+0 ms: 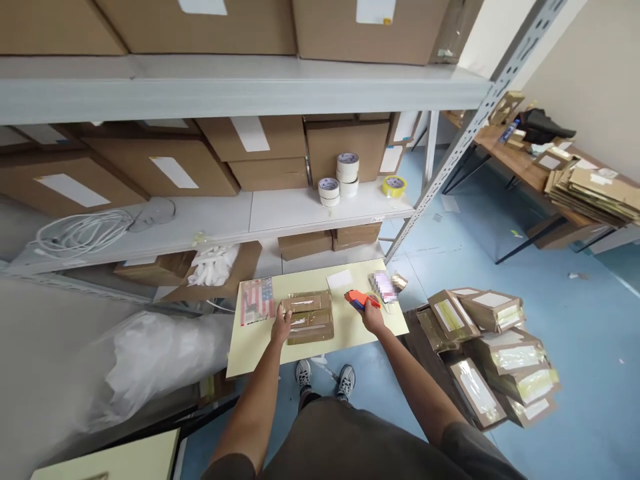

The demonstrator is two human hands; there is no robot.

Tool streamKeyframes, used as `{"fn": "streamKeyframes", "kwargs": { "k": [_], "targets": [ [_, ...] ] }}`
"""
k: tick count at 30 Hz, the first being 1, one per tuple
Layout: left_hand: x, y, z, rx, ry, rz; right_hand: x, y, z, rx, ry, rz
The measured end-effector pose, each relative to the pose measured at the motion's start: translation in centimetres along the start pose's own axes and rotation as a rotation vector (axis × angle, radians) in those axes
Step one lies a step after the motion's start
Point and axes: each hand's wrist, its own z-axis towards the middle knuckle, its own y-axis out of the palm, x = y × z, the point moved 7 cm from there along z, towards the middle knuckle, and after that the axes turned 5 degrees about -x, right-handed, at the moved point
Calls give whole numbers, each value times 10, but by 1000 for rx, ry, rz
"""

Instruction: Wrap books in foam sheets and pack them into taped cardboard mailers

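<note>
On the pale yellow tabletop [350, 333] in front of me lies a flat cardboard box [311, 319] with shiny tape across it. My left hand [282, 325] grips the box's left edge. Above the table, right of the box, my right hand [373, 317] is closed around an orange and blue tape dispenser [356, 299], which is apart from the box. A plastic-covered sheet with a flag print [257, 300] lies to the left of the box. Behind the box is a white paper slip [339, 279]. A blurred-out item [383, 285] lies at the table's right end.
Grey shelving [320, 212] stands behind the table with large cartons, white tape rolls [329, 191], a yellow tape roll [394, 186] and coiled cable [83, 230]. Taped boxes [493, 353] are piled on the right. A plastic bag [160, 353] bulges at left.
</note>
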Motion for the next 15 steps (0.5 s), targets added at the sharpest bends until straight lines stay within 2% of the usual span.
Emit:
{"fn": "streamKeyframes", "kwargs": {
  "k": [4, 6, 8, 10, 12, 15],
  "targets": [
    [1, 4, -1, -20, 27, -133, -71, -16, -7, 147, -294, 144],
    [2, 4, -2, 0, 55, -192, -107, -13, -13, 149, -390, 213],
    [2, 4, -4, 13, 72, -256, -139, -1, -16, 51, -424, 257],
    [1, 6, -7, 8, 66, -313, -163, 13, -17, -100, -410, 281],
    [-1, 8, -9, 4, 50, -356, -178, 24, -16, -226, -377, 291],
    [-1, 11, -10, -18, 50, -369, -188, 27, -12, -298, -345, 307]
  ]
}}
